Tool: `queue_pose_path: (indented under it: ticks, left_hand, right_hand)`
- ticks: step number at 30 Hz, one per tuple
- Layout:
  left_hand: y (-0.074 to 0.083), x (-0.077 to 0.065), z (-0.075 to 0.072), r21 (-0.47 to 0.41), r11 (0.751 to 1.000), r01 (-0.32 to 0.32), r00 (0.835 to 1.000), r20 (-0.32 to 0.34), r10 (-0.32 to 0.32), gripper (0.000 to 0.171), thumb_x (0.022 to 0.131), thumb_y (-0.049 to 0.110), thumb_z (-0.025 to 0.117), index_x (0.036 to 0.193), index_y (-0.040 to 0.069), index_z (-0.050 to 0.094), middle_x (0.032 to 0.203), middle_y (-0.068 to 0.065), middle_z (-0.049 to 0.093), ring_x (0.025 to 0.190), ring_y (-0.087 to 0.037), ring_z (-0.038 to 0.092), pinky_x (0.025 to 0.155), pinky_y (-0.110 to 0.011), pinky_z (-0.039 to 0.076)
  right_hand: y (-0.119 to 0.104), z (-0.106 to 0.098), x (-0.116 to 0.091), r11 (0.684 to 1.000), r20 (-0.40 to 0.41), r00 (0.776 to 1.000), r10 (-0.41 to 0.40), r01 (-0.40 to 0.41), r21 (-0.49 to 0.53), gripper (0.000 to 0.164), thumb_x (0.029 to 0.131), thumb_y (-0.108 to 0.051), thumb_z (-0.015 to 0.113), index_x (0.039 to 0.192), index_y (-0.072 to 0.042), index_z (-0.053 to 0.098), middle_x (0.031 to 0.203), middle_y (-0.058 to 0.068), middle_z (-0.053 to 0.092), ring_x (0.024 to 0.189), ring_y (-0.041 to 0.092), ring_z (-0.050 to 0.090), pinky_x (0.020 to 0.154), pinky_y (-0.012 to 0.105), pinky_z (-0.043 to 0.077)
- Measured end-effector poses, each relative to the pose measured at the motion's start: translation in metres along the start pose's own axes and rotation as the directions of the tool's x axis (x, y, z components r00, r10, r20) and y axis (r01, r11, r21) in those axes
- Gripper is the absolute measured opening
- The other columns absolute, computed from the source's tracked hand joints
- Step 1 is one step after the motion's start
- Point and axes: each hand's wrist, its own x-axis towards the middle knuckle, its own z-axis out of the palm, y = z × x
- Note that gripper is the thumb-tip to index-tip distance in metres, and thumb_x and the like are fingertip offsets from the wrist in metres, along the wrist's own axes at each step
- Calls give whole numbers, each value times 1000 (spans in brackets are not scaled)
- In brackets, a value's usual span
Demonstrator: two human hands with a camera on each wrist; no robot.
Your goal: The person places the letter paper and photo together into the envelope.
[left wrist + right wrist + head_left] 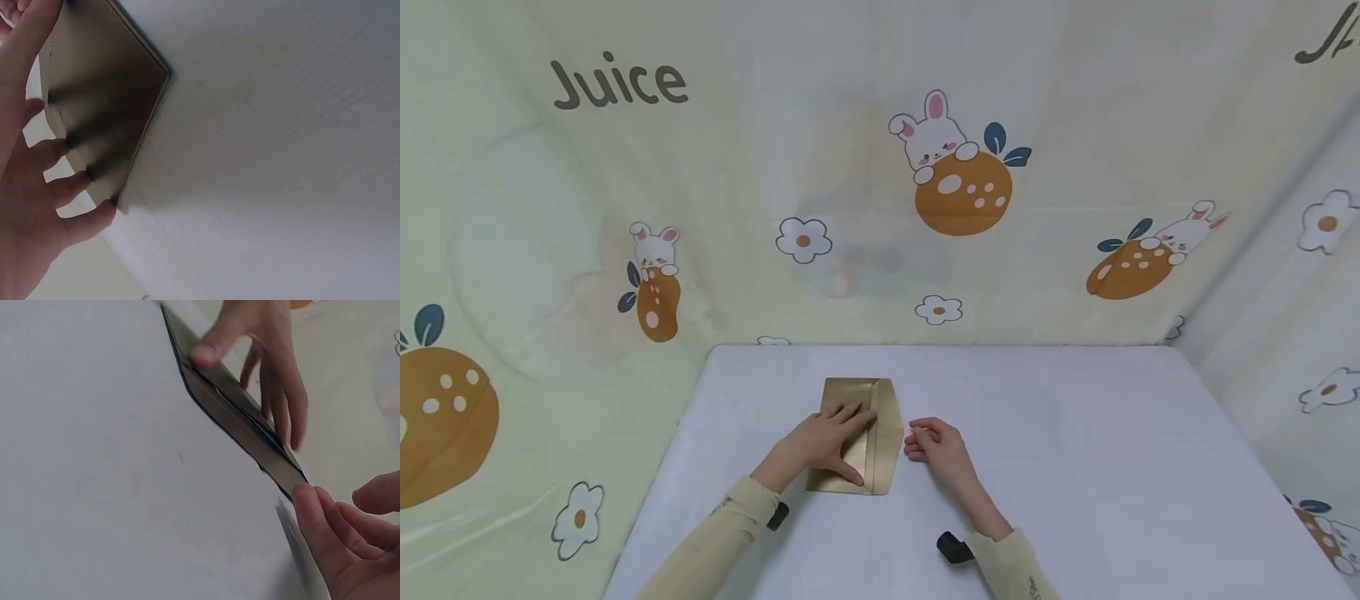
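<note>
A gold paper envelope (847,393) lies on the white table, its pointed flap (888,433) unfolded toward the right. My left hand (822,443) rests on the envelope's body with the fingers spread and the thumb stretched toward the near edge. In the left wrist view those fingertips touch the envelope (106,94). Just right of the flap's tip is my right hand (943,457), its fingers loosely bent and holding nothing that I can see. In the right wrist view the right thumb (307,503) appears close to the envelope's edge; whether it touches is unclear.
The white table (1075,450) spreads out to the right of the hands. Behind it hangs a pale curtain (850,167) printed with rabbits, oranges and flowers. Black wrist devices (955,547) stick out beside both sleeves.
</note>
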Motion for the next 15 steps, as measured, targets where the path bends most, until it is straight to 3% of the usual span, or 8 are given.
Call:
queue_pose_path:
  ticks: [3,5,7,9,11,13,15]
  left_hand:
    - [-2,-1,-1,-14,1000,10,1000,-4,-10,119,67,77,75,160,18,27,166,-12,27,149,-39,31,104,-59,44]
    - [-2,-1,-2,-18,1000,14,1000,-2,-14,120,68,77,75,160,17,26,165,-11,28,150,-38,30,105,-60,43]
    - [-3,-2,-2,-21,1000,13,1000,0,-13,120,69,77,74,160,17,25,166,-12,27,150,-37,29,106,-60,42]
    - [-4,-4,-2,-11,1000,11,1000,-12,-11,117,70,78,72,160,18,27,165,-13,27,150,-37,30,108,-60,40]
    - [-4,-6,-3,1,1000,16,999,-43,-16,110,75,78,67,159,18,30,165,-13,28,150,-38,31,110,-60,38]
    - [-5,-9,-4,13,999,35,994,-100,-33,100,81,77,62,158,19,34,164,-12,31,148,-39,34,113,-59,35]
    - [-7,-13,-6,0,997,74,982,-175,-72,90,87,73,58,156,19,37,163,-12,35,147,-40,37,114,-59,34]
  right_hand:
    - [-3,-13,2,994,-45,999,-14,9,-112,24,101,-4,55,120,8,63,93,21,72,80,24,72,71,28,60]
    - [-6,-22,2,960,-58,996,-75,57,-275,26,100,-7,57,122,4,63,96,17,72,84,23,72,75,31,59]
    - [-10,-31,-1,878,-44,985,-166,127,-462,30,100,-12,60,126,2,62,103,16,72,92,26,71,81,36,58]
    - [-14,-42,-5,754,-13,966,-260,195,-627,37,99,-17,64,131,0,60,114,17,70,104,31,69,90,43,55]
    - [-17,-52,-9,655,25,948,-317,238,-717,45,99,-20,65,137,2,55,125,22,65,115,38,64,98,50,51]
    - [-20,-63,-12,590,45,940,-339,250,-768,52,99,-24,66,141,1,52,133,25,61,123,42,59,102,53,47]
    - [-20,-76,-14,552,55,939,-340,247,-796,57,99,-28,65,144,2,49,139,28,56,129,45,53,106,56,44]
